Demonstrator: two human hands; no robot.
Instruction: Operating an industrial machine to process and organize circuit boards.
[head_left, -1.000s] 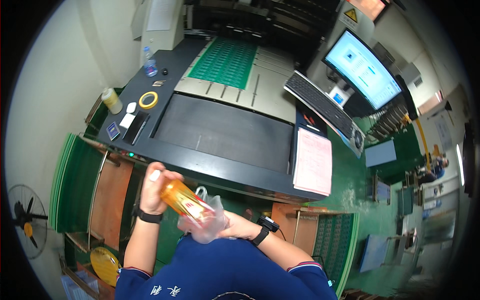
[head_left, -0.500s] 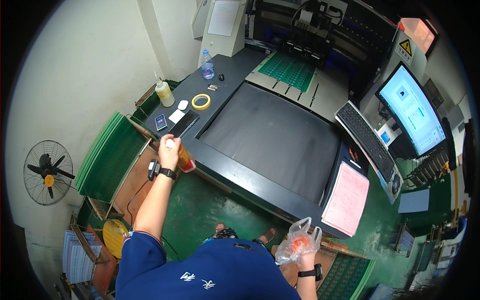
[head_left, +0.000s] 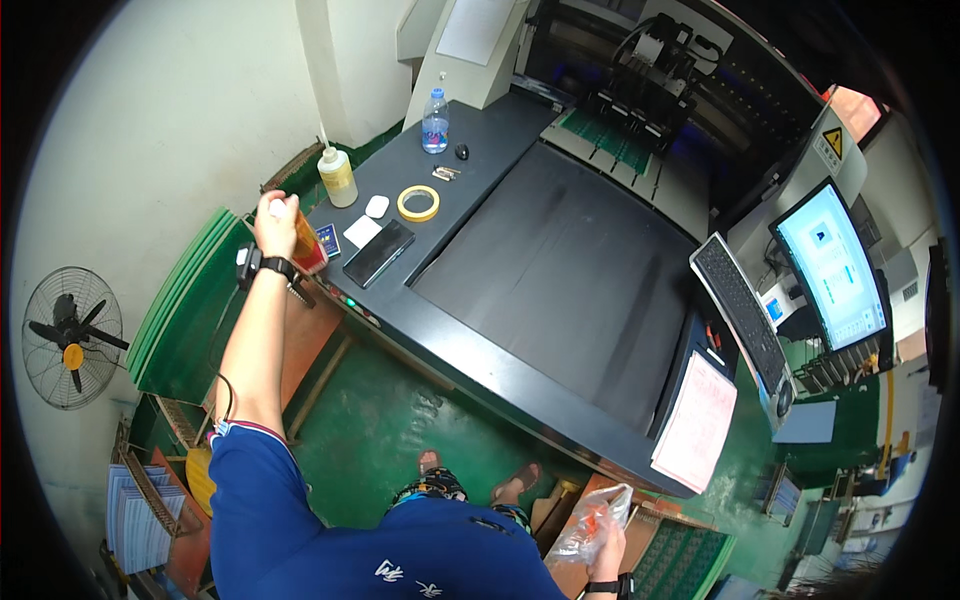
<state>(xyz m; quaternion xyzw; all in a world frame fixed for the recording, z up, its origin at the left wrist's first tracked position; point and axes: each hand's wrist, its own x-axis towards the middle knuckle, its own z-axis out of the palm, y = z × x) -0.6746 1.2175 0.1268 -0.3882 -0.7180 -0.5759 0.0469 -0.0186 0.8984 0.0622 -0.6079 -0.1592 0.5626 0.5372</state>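
Observation:
My left hand (head_left: 275,226) is closed around the upper part of a drink bottle (head_left: 310,250) with a white cap and orange-red contents or label. It hangs at the left corner of the machine's table, beside a small dark blue box (head_left: 327,239). Low on the right, my right hand (head_left: 608,556) grips a clear plastic bag (head_left: 578,532) with something orange inside. That bag is near the table's front right edge, and I cannot make out its contents.
On the dark table stand a squeeze bottle (head_left: 338,178), a water bottle (head_left: 435,124), yellow tape (head_left: 418,204) and a black phone-like slab (head_left: 380,253). Pink papers (head_left: 695,415), a keyboard (head_left: 742,305) and a monitor (head_left: 832,270) are rightward. A fan (head_left: 72,335) stands far left.
My left hand has carried the bottle leftward and farther from me, toward the table's left corner. My right hand and the bag have dropped slightly. Less of the green panel in the machine shows.

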